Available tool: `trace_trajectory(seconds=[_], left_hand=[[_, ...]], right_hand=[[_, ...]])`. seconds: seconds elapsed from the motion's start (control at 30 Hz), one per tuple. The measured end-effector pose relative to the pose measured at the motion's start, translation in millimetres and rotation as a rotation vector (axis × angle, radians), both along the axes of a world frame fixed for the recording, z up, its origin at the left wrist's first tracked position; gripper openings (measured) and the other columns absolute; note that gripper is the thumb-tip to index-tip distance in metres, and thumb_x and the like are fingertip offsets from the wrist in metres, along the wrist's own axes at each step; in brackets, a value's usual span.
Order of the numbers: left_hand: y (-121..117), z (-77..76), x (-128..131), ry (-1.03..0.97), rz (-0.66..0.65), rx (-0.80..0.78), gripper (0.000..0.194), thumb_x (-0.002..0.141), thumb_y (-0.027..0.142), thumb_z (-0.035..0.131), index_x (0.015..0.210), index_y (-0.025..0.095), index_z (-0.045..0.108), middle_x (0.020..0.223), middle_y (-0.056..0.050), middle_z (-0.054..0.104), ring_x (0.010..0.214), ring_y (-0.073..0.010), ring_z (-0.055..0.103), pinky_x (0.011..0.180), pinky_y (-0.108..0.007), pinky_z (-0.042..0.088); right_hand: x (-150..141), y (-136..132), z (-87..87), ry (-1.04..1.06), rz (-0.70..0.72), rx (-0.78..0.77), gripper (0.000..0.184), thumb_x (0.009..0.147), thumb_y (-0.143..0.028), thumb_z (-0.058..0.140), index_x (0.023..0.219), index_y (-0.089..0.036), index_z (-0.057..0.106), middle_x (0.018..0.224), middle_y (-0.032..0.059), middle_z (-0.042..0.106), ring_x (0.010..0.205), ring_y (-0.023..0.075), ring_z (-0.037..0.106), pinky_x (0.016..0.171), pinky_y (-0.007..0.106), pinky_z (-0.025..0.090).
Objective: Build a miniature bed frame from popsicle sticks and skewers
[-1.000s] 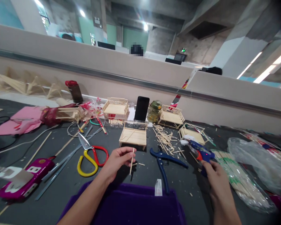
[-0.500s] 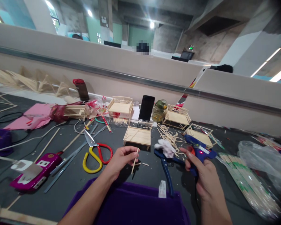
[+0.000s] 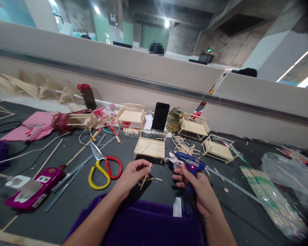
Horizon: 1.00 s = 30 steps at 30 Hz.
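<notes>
Between the fingertips of my left hand (image 3: 133, 176) is a short thin wooden stick (image 3: 144, 181), tilted over the dark table. My right hand (image 3: 195, 188) is wrapped around the handle of a blue hot glue gun (image 3: 188, 160), whose red light is lit and whose nozzle points left. A clear glue stick (image 3: 236, 186) trails from its back. Under the nozzle lies a crumpled whitish cloth (image 3: 174, 160). Beyond my hands stands a small wooden stick-built model bed (image 3: 150, 147) with loose sticks on top. Two small stick pieces (image 3: 158, 179) lie beside my left hand.
Red-and-yellow-handled scissors (image 3: 102, 167) and a magenta power strip (image 3: 38, 188) lie left. A black phone (image 3: 160, 116) stands behind the model, near more stick models (image 3: 132, 114). Stick offcuts (image 3: 183, 145) are scattered at centre right. Packaged sticks (image 3: 272, 198) lie right, and purple cloth (image 3: 141, 225) in front.
My right hand has brought the glue gun left, over the cloth and nearer my left hand. The stick in my left hand has tilted slightly. The view has shifted a little.
</notes>
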<state>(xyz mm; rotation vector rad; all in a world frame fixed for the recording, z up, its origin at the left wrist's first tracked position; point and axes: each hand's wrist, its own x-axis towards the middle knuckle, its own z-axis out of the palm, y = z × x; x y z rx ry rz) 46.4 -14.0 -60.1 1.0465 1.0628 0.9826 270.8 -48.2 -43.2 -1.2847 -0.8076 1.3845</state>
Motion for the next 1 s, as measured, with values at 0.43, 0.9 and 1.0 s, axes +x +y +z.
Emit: trace_trajectory(seconds=[0.43,0.9,1.0], left_hand=[[-4,-1.2,5,0.189,-0.048,0.078,0.028,0.069,0.04,0.069,0.081,0.015,0.066,0.067,0.0,0.059,0.057,-0.0117,0.049,0.051,-0.022,0.041],[-1,-4.3,0,0.123,0.054,0.101,0.036,0.067,0.041,0.072,0.088,0.013,0.07,0.069,-0.001,0.062,0.056,-0.0097,0.045,0.052,-0.022,0.033],[0,-5.6,-1,0.109,0.079,0.108,0.034,0.067,0.042,0.073,0.085,0.013,0.071,0.065,0.001,0.061,0.053,-0.0096,0.044,0.05,-0.022,0.032]], right_hand=[[59,-19,-22.5,-0.359,-0.343,-0.076,0.051,0.06,-0.052,0.081,0.085,-0.01,0.067,0.063,0.0014,0.066,0.049,0.0121,0.058,0.043,0.021,0.047],[39,-39,-5.7,-1.527,-0.074,0.33,0.028,0.094,-0.034,0.043,0.088,-0.02,0.067,0.09,0.0102,0.066,0.087,0.025,0.06,0.081,0.036,0.044],[-18,-19,-7.0,-1.511,0.244,0.534,0.021,0.094,-0.022,0.047,0.09,-0.022,0.067,0.09,0.0063,0.065,0.089,0.0209,0.058,0.078,0.029,0.043]])
